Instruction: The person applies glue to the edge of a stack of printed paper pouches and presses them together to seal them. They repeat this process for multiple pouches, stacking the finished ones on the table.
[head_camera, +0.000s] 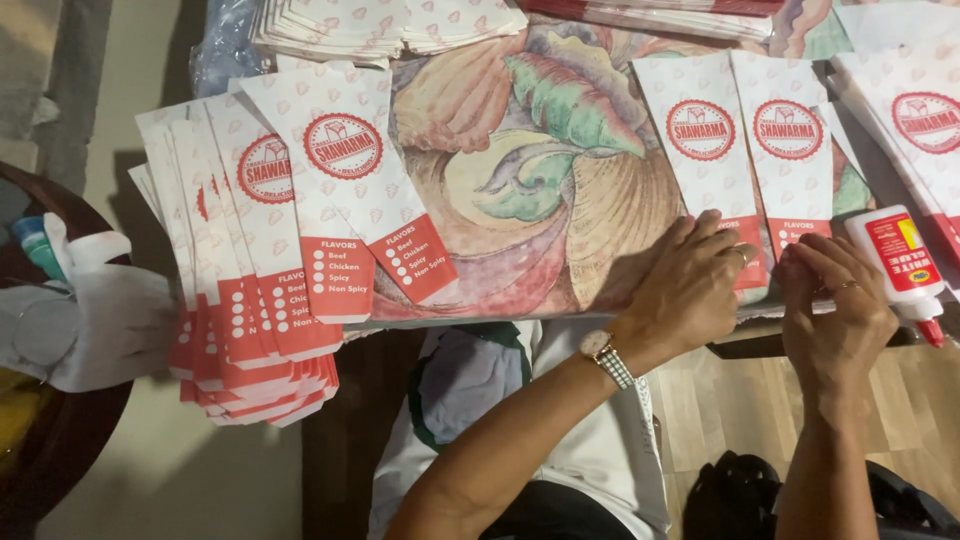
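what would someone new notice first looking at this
Probably the fanned stack of red and white paper bags spilling over the table's left edge, on a tablecloth with large painted leaves. Then the hands: the left hand, above a wristwatch, and the right hand press the bottom ends of two flat bags, with a white glue bottle lying just right of them.

A fanned stack of red-and-white paper bags (262, 260) is lying on the leaf-patterned tablecloth (520, 170), more bag stacks (390, 22) sitting behind.
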